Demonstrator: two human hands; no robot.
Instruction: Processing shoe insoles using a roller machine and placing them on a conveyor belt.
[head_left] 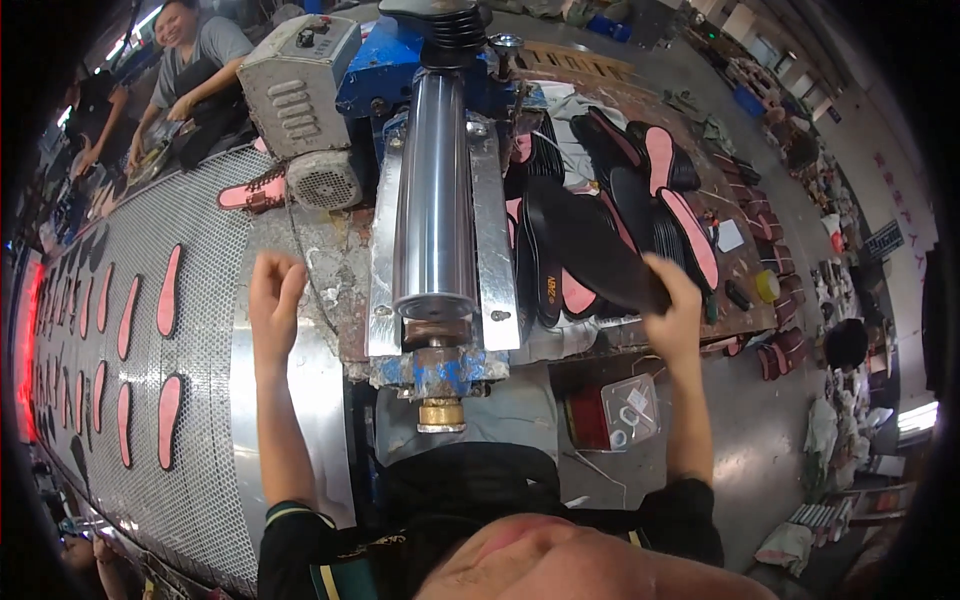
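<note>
My right hand grips the near end of a black shoe sole and holds it tilted over other soles on the workbench. Beneath and around it lie several black soles, some with a pink face, such as the pink-faced sole. My left hand is raised, its fingers curled in with nothing visible in them. It is between the mesh conveyor and a machine with a shiny metal roller, touching neither as far as I can see.
Pink-faced insoles lie in rows on the mesh conveyor at the left. A grey motor box stands behind. A plastic box is below the bench. Another person works at the far left.
</note>
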